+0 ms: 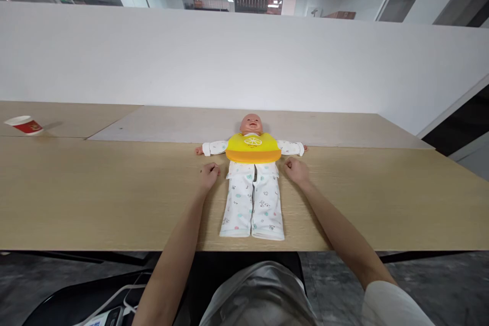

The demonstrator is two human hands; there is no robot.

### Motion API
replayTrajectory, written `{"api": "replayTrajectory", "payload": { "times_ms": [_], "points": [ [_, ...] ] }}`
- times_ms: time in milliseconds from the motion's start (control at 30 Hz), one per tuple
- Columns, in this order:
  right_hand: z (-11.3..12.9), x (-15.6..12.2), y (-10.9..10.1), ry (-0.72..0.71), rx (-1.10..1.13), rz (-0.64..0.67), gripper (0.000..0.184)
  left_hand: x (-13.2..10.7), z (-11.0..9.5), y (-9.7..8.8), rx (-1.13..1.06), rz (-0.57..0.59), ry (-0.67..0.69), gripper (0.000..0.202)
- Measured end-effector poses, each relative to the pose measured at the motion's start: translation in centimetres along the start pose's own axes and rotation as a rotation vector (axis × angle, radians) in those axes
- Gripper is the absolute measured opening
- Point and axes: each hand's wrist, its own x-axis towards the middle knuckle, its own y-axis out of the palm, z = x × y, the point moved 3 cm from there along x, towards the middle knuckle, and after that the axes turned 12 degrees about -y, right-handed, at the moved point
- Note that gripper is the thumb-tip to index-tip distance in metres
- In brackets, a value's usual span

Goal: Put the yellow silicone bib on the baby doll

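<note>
A baby doll (pixel 252 183) lies on its back on the wooden table (pixel 95 193), head away from me, arms spread. It wears white printed pyjamas and a yellow bib (pixel 252 148) with an orange pocket. My left hand (pixel 209 174) rests on the table just left of the doll's waist, fingers curled into a loose fist with nothing in them. On the other side of the waist, my right hand (pixel 296 169) is curled the same way, also holding nothing. Neither hand touches the doll.
A red and white paper cup (pixel 25 125) lies on its side at the far left of the table. A white partition wall (pixel 244 56) runs behind the table. The table's front edge is close to my body.
</note>
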Motion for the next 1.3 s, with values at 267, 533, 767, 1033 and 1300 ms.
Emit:
{"api": "replayTrajectory", "payload": {
  "times_ms": [267, 533, 767, 1033, 1300],
  "points": [
    [-0.01, 0.01, 0.08, 0.017, -0.022, 0.002, 0.020, -0.11, -0.27, -0.11, 0.010, -0.003, -0.005, 0.024],
    [0.00, 0.01, 0.05, -0.001, -0.024, -0.005, 0.020, -0.42, -0.68, -0.16, -0.004, -0.006, -0.001, 0.024],
    [0.02, -0.01, 0.02, -0.015, -0.014, -0.004, 0.019, -0.32, -0.54, -0.13, 0.000, -0.006, -0.007, 0.025],
    [0.08, -0.05, -0.02, -0.028, -0.001, -0.014, 0.017, -0.10, -0.16, -0.02, 0.004, 0.011, 0.015, 0.025],
    [-0.01, 0.05, 0.09, -0.023, -0.012, -0.007, 0.020, 0.11, -0.09, 0.01, 0.021, 0.008, 0.013, 0.024]
  ]
}}
